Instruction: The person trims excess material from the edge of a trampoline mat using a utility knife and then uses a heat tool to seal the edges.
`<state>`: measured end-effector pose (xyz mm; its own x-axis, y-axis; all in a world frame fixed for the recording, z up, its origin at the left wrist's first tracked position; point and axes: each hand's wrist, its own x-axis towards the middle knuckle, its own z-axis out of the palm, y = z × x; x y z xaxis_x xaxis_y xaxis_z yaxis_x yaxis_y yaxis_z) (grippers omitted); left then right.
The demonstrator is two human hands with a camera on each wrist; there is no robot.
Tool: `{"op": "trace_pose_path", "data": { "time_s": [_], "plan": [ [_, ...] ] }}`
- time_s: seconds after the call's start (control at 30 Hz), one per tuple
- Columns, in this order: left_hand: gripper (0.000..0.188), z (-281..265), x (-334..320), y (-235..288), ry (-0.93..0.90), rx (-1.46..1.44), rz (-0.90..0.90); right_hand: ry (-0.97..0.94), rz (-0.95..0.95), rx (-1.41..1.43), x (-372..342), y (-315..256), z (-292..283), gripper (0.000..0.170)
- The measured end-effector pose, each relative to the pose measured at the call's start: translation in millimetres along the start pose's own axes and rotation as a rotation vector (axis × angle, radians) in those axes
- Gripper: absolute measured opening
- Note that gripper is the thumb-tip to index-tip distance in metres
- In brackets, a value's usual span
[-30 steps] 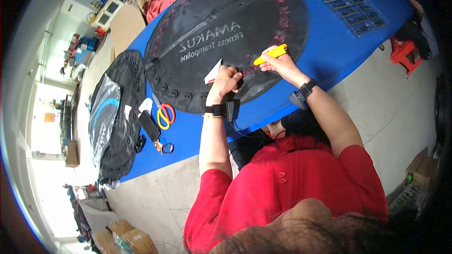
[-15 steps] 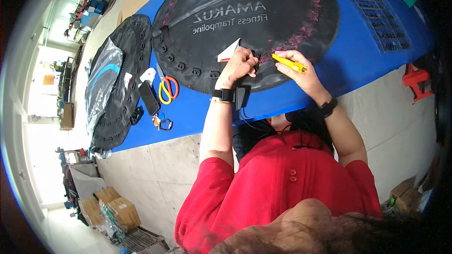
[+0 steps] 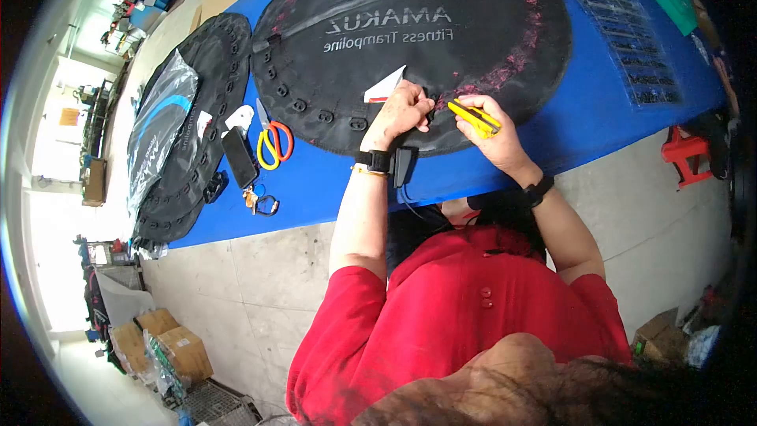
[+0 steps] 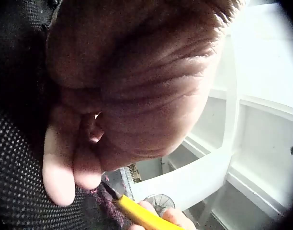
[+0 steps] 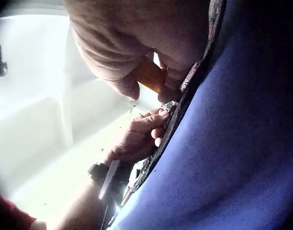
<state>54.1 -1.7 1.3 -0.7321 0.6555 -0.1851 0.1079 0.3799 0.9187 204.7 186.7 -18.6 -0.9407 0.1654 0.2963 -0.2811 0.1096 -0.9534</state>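
Observation:
A round black trampoline mat (image 3: 363, 55), printed with mirrored lettering, lies on the blue table. Along its near edge, my left hand (image 3: 402, 109) pinches a small black tab (image 3: 430, 102) between thumb and fingers. My right hand (image 3: 497, 134) grips a yellow utility knife (image 3: 477, 118) just right of the left hand. In the left wrist view the knife's dark blade (image 4: 110, 190) points at the left fingertips, close beside them. Pinkish-red fuzzy marks (image 3: 512, 67) run round the mat's right side. A white triangular piece (image 3: 386, 87) with a red stripe lies by the left hand.
Left of the mat are orange-and-yellow-handled scissors (image 3: 272, 142), a black phone (image 3: 239, 156) and keys (image 3: 256, 201). Farther left lies another black mat (image 3: 225, 63) under a plastic bag (image 3: 165, 122). A clear plastic grid (image 3: 623, 24) is at the right; a red stool (image 3: 684, 156) stands beyond the table.
My right hand has come down and closer to the left hand, turning the yellow utility knife so its front end points up-left. The left hand keeps its place at the mat's edge; the head view has shifted.

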Motion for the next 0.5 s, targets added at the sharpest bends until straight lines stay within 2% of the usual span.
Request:
{"op": "trace_pose_path", "data": {
  "time_s": [0.17,0.23,0.33,0.5],
  "plan": [
    [0.027,-2,13,-13,-0.064,0.113,0.031,0.030,-0.084,0.040,3,8,1,0.040],
    [0.031,1,4,3,-0.026,0.077,0.016,0.044,-0.049,0.083,5,5,2,0.041],
    [0.027,5,3,0,0.010,-0.014,-0.028,0.098,-0.031,0.030,9,14,6,0.047],
    [0.019,3,2,1,0.014,0.075,-0.012,0.145,0.009,-0.074,9,6,6,0.050]
  ]
}}
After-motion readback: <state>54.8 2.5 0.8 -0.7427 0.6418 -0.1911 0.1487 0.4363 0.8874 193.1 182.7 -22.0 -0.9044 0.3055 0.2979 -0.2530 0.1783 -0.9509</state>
